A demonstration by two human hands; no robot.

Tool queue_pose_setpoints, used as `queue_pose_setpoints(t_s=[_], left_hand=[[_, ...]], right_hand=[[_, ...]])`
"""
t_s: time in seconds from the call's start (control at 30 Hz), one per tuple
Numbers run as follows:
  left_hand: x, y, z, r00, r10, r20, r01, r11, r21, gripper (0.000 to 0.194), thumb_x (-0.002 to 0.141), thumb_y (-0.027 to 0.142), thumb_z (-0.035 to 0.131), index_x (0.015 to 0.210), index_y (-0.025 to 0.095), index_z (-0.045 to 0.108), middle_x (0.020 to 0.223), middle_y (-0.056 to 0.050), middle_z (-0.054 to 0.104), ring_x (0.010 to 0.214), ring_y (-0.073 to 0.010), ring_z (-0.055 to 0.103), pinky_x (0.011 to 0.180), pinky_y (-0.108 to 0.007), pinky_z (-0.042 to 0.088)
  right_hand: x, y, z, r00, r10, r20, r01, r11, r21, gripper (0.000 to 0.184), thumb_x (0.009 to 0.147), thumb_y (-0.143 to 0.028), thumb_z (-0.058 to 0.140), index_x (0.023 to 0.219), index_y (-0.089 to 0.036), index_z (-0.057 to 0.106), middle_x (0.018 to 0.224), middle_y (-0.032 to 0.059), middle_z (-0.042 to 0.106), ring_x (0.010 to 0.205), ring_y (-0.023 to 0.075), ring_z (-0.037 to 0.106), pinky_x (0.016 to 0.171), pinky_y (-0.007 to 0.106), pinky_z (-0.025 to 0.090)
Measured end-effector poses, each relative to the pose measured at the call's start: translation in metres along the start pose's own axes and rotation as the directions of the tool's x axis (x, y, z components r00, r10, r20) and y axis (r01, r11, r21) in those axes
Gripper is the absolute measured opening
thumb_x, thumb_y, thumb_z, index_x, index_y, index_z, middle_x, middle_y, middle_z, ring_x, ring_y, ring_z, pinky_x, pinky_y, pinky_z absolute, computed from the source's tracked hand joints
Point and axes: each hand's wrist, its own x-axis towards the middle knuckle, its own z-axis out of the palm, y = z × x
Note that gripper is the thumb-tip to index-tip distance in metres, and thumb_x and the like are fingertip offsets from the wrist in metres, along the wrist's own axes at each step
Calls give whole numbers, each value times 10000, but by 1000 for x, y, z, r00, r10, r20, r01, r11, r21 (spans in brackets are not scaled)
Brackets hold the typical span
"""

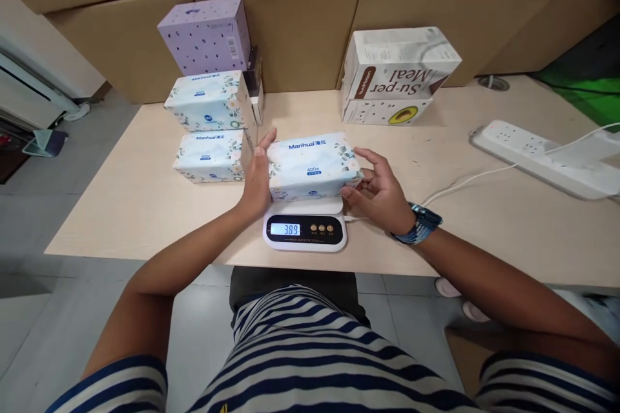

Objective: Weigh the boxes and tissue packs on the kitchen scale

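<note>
A tissue pack (pixel 314 161) with a floral print and "Manhua" lettering is over the white digital scale (pixel 305 246); whether its full weight rests on the plate I cannot tell. My left hand (pixel 256 184) is pressed along its left end, thumb up. At the right end, my right hand (pixel 382 197) grips a lower corner between thumb and fingers. The scale's lit display (pixel 285 229) shows digits that look like 389. Just left of my left hand, one matching tissue pack (pixel 210 158) sits below another tissue pack (pixel 208 103).
A purple box (pixel 203 39) rises behind the tissue packs. At the back right, a "Su-per Meal" box (pixel 397 64) rests on a box with an avocado picture (pixel 387 111). A white power strip (pixel 547 155) lies at right, its cable (pixel 465 177) crossing the table. Large cartons (pixel 290 26) line the back.
</note>
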Motion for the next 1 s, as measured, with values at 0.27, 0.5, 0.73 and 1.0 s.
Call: queue_pose_setpoints(t_s=[0.27, 0.5, 0.73, 1.0], left_hand=[[22, -5, 1, 965, -47, 259, 98, 978, -187, 994, 1029, 909, 119, 1839, 335, 61, 1940, -3, 181, 1825, -223, 73, 1480, -472, 177], [19, -12, -1, 962, -7, 274, 65, 977, -203, 931, 1078, 861, 156, 1840, 330, 98, 1913, 13, 281, 1812, -220, 185, 1471, -457, 216], [13, -12, 4, 938, -147, 315, 249, 917, -313, 920, 1065, 880, 181, 1816, 355, 261, 1834, 28, 460, 1793, -273, 262, 1473, -470, 268], [10, -13, 5, 911, -135, 389, 281, 895, -346, 969, 1060, 907, 195, 1843, 360, 37, 1854, 22, 421, 1740, -268, 396, 1451, -502, 335]], right_hand=[[-13, 4, -3, 992, 82, 94, -85, 996, 29, 1472, 709, -672, 1002, 1846, -324, 134, 1512, 180, 733, 952, 291, 833, 635, 391, 726], [-13, 11, -4, 1000, 21, 2, -21, 999, -31, 1477, 626, -660, 1041, 1828, -350, 241, 1912, 97, 228, 1596, 450, 559, 929, 482, 764], [-13, 6, -6, 1000, -21, -1, 21, 996, -82, 1436, 659, -684, 1017, 1825, -311, 265, 1820, 147, 439, 1491, 415, 651, 931, 468, 763], [-12, 9, -9, 999, -41, 0, 41, 993, -114, 1370, 693, -737, 978, 1811, -315, 307, 1794, 152, 478, 1412, 381, 711, 960, 456, 750]])
